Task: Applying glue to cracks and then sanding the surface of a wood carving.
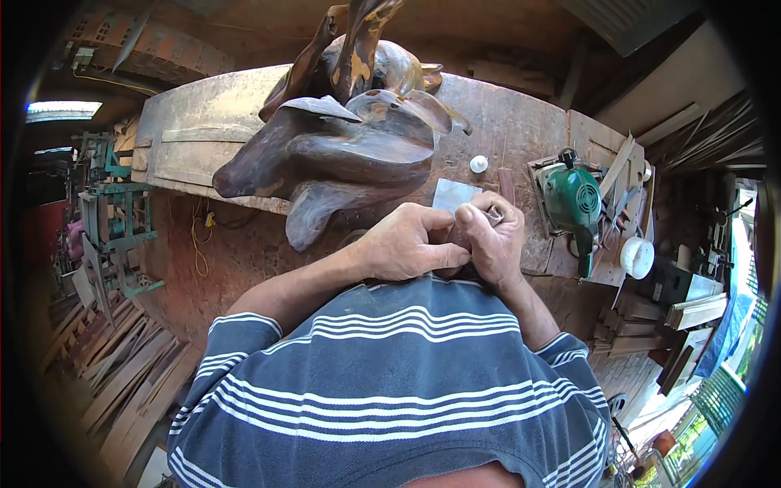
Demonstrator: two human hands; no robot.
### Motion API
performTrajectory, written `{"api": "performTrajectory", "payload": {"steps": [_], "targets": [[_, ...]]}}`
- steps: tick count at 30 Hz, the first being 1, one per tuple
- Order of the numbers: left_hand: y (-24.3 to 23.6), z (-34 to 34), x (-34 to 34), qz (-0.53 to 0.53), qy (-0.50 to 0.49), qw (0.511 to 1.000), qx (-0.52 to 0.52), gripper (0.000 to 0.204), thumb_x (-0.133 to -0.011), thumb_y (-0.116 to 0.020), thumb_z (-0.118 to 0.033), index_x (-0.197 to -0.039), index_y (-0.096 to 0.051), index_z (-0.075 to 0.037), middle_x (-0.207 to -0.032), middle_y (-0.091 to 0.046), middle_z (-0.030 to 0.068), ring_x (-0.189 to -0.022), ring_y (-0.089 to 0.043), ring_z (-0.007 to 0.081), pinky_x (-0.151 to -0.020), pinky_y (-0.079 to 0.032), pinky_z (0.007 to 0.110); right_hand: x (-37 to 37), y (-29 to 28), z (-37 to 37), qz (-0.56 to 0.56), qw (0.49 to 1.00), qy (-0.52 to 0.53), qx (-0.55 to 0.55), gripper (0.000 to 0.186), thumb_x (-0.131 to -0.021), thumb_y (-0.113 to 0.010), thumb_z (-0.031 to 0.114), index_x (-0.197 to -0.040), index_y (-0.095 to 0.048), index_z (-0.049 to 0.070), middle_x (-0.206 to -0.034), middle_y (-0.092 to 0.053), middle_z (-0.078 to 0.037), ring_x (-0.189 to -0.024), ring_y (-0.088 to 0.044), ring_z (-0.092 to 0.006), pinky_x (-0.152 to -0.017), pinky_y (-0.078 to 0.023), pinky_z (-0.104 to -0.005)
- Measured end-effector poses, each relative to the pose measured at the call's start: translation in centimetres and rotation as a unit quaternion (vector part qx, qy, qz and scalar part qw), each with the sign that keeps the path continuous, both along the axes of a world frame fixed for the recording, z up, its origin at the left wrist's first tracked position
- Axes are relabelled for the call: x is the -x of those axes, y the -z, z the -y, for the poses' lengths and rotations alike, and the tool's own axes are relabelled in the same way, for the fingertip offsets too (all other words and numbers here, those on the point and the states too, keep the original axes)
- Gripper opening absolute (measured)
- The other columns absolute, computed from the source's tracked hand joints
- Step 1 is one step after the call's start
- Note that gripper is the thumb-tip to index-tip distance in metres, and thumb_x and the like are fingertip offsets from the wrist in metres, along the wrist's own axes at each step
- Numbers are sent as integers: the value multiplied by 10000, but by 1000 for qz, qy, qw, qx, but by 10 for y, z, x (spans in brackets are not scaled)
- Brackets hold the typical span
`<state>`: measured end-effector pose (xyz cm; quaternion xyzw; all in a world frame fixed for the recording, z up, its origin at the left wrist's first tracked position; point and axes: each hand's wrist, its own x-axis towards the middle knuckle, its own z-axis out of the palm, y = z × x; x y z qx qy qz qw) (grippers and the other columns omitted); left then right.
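My left hand (407, 244) and my right hand (498, 248) meet close in front of my chest. Between them is a small reddish-brown piece (460, 236), perhaps folded sandpaper; its kind is not certain. The right fingers curl round it, while the left thumb and fingers pinch its near side. A large carved wood sculpture (358, 154), dark brown with smooth flowing folds, rests on the workbench (521, 122) and overhangs its near edge, left of my hands. Just beyond my fingers lies a flat pale grey-blue sheet (454, 195).
A small white bottle (478, 164) and a green power tool (576, 197) stand on the bench's right side, near several hand tools and a round white tub (637, 257). Wood strips (122, 382) are piled on the floor at left; boards (639, 321) are stacked at right.
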<state>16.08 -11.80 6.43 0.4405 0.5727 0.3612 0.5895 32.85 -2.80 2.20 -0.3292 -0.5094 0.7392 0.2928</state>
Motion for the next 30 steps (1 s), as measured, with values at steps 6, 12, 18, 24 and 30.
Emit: {"api": "performTrajectory", "payload": {"steps": [6, 12, 18, 24, 30], "targets": [[4, 10, 16, 22, -18, 999, -46, 399, -942, -862, -196, -733, -579, -7, -664, -500, -41, -705, -431, 30, -559, -385, 304, -25, -3, -9, -110, 976, -157, 99, 238, -900, -826, 112, -1047, -657, 30, -1047, -731, -109, -961, -697, -156, -851, -557, -326], [-6, 10, 29, 1, 7, 992, -128, 369, -928, -876, -186, -731, -606, -30, -646, -580, 62, -616, -536, 112, -568, -429, 331, -17, 1, -7, -219, 925, -156, 267, 455, -858, -892, 121, -1213, -627, 14, -1112, -724, -138, -1014, -727, -246, -893, -597, -371], [-27, 3, 50, 10, -48, 979, -200, 205, -919, -857, -161, -888, -736, 1, -812, -738, 124, -722, -726, 268, -672, -556, 359, 11, -40, -41, -135, 964, -180, -143, 392, -842, -867, 38, -1224, -779, 28, -1034, -722, -136, -898, -702, -232, -782, -550, -334], [-51, 25, 144, -389, -222, 860, -245, 298, -844, -844, -72, -1101, -744, 40, -1016, -754, 212, -901, -746, 358, -802, -599, 440, 103, -48, -101, 93, 823, -128, -546, 325, -920, -733, -91, -1226, -749, 18, -1274, -701, -224, -1103, -722, -339, -930, -576, -382], [6, 93, 261, -690, -150, 698, -119, 430, -941, -802, -351, -1012, -681, 55, -1213, -730, 291, -1051, -713, 466, -927, -566, 507, 126, -45, -128, 156, 767, -374, -498, 388, -918, -744, 28, -1301, -693, -9, -1378, -638, -303, -1363, -585, -492, -1159, -450, -555]]}}
